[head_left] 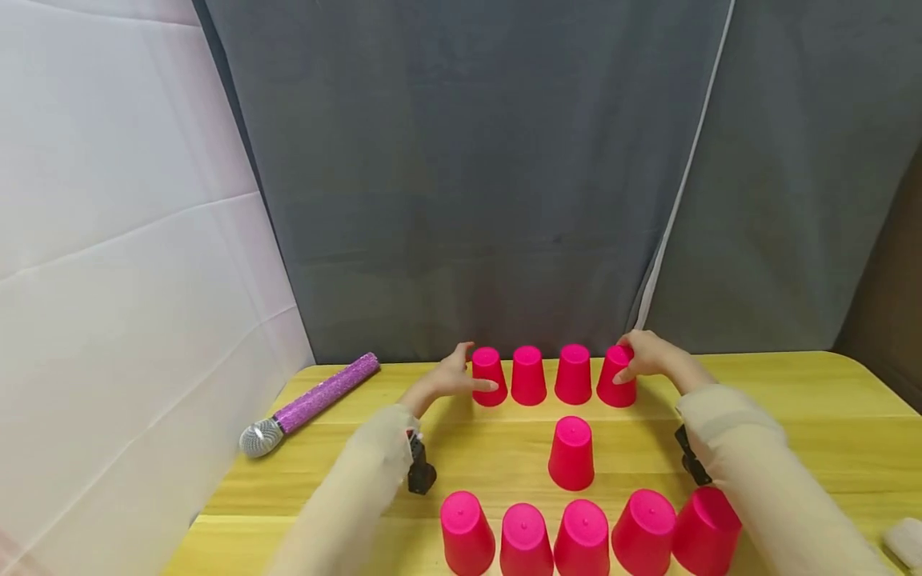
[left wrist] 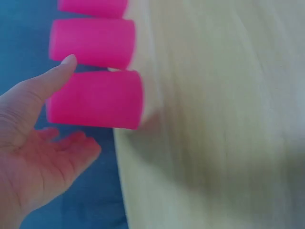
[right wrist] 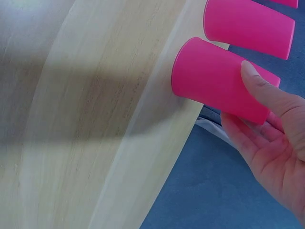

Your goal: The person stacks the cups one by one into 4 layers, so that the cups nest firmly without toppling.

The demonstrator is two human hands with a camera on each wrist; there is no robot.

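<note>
Upside-down pink cups stand on a yellow wooden table [head_left: 792, 416]: a back row of several, a single cup [head_left: 571, 453] in the middle and a front row [head_left: 582, 538] of several. My left hand [head_left: 461, 373] [left wrist: 35, 114] is spread around the back row's leftmost cup [head_left: 489, 376] [left wrist: 95, 100], thumb by its top and fingers beside its wall, touching lightly. My right hand [head_left: 641, 360] [right wrist: 281, 138] grips the rightmost back cup [head_left: 617, 378] [right wrist: 219, 81], thumb across its side and fingers behind. That cup leans slightly.
A purple glitter microphone [head_left: 317, 400] lies at the table's far left. A grey curtain [head_left: 468, 200] hangs right behind the back row, and a white panel [head_left: 108, 280] is on the left. A small white object [head_left: 907, 540] sits at the near right edge.
</note>
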